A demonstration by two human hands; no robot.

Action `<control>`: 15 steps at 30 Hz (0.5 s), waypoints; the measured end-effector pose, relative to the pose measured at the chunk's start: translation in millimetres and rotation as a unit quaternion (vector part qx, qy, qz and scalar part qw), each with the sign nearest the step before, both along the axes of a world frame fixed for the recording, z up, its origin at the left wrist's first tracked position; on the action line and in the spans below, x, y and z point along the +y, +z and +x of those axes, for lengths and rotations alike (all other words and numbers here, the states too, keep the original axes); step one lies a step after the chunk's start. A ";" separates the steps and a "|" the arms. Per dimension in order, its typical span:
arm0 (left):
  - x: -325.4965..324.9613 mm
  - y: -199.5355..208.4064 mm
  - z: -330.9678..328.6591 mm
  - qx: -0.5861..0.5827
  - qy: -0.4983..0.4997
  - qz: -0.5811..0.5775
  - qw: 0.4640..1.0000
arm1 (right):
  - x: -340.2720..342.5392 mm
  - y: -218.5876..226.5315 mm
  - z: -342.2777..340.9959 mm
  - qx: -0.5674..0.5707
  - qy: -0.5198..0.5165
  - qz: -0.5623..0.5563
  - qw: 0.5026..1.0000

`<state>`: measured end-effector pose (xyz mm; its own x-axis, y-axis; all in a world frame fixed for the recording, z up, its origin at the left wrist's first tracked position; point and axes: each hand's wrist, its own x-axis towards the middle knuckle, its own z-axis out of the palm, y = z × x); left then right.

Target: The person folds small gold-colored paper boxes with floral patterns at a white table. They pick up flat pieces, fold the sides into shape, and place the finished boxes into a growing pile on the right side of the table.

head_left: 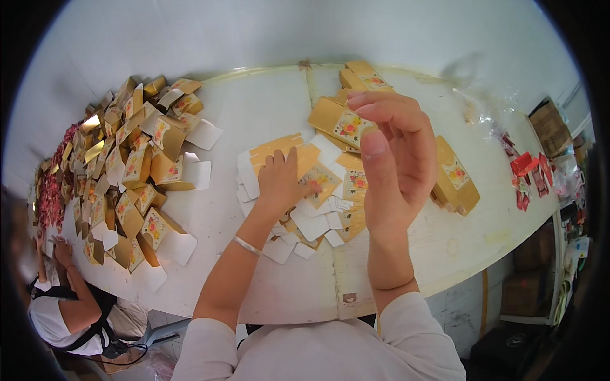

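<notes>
My left hand (279, 185), a bangle at its wrist, lies on flat, unfolded gold-and-white cartons (270, 152) in the middle of the table. Its fingers are spread over the top carton, and the thumb rests by a floral panel. Raised close to the camera, my right hand (401, 162) curves its fingers with the thumb apart. I see nothing between them. Behind that hand are stacks of flat gold cartons with floral prints, one stack (455, 178) at its right and another (337, 117) farther back, partly hidden by the fingers.
A big heap of opened gold boxes (136, 165) with white flaps covers the table's left side. Beyond it lie small red pieces (52, 184), where another person (70, 305) works. Red packets (524, 166) and clear plastic are at the right edge, near a cardboard box (550, 127).
</notes>
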<state>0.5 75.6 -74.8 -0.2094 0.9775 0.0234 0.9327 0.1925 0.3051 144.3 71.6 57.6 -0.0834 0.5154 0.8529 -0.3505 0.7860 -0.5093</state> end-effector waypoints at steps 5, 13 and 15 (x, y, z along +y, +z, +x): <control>10.4 -15.3 -19.2 0.029 0.018 0.088 0.996 | 12.5 -5.0 -5.0 -0.025 -0.029 0.005 0.999; -47.4 95.2 4.0 -0.271 0.047 0.342 0.899 | 28.9 -31.6 -34.2 -0.235 -0.191 0.032 0.952; -50.9 91.0 3.4 -0.220 0.025 0.399 0.890 | 28.1 -33.4 -39.4 -0.259 -0.208 0.042 0.942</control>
<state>4.0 24.8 16.2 -0.4128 0.6756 0.6109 0.6857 -0.2109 0.6967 104.9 99.7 24.2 -0.3060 0.5285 0.7919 0.2756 0.8453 -0.4576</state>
